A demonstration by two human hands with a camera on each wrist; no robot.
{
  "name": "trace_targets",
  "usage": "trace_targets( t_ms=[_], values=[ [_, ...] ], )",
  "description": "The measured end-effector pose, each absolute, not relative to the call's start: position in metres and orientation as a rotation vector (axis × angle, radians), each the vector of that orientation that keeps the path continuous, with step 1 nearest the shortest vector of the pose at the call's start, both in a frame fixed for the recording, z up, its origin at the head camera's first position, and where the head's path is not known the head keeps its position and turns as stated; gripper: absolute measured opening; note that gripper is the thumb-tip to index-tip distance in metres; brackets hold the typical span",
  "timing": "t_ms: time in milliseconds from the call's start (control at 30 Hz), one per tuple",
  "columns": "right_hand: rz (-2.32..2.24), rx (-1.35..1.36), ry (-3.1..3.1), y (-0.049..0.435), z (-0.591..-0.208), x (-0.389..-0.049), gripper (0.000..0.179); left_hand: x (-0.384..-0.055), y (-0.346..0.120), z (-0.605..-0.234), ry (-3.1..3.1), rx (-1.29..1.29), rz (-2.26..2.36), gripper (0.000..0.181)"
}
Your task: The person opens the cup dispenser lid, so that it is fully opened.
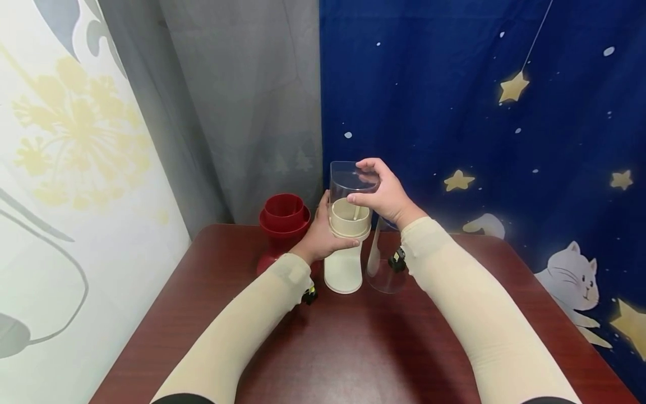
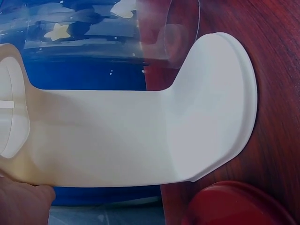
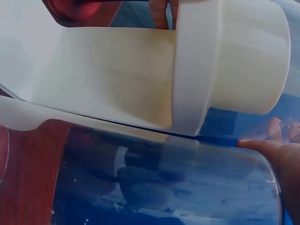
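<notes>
Grips cream stand upright with left hand, near its collar; holds clear container between thumb and curved fingers of right hand — above left thumb, overlapping collar in view, can't tell if seated. Probably best to brace stand firmly with left hand, keep container square to collar, guide straight along its axis — no tilting. Mind second clear container, below right hand, and red stand, left of left hand.

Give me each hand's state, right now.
Left hand: holding the cream stand near its upper ring.
Right hand: holding the upper clear container by its side.
</notes>
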State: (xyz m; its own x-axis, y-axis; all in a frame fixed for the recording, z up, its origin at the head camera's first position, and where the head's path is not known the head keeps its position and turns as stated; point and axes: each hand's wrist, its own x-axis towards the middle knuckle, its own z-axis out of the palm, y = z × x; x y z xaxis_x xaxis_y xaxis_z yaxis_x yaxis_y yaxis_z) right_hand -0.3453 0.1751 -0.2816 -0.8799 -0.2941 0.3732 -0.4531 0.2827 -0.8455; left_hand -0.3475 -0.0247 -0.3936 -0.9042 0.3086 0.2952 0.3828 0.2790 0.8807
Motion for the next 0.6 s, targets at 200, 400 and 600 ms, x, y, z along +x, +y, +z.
trace_targets(
  t_ms=[200, 400, 600],
  values=[
    [1.670, 0.724, -2.363, 0.1753, -0.2831, -0.3454, 0.079, -0.3471, -0.0254, -0.3927, -2.475, -0.669, -1.723, 0.147],
    [1.652, 0.711, -2.352, 0.1739, -0.2827, -0.3471, 0.075, -0.3471, -0.0252, -0.3919, -2.452, -0.689, -1.762, 0.145],
    [1.650, 0.680, -2.371, 0.1739, -0.2829, -0.3488, 0.073, -0.3481, -0.0267, -0.3939, -2.459, -0.694, -1.753, 0.146]
  ],
)
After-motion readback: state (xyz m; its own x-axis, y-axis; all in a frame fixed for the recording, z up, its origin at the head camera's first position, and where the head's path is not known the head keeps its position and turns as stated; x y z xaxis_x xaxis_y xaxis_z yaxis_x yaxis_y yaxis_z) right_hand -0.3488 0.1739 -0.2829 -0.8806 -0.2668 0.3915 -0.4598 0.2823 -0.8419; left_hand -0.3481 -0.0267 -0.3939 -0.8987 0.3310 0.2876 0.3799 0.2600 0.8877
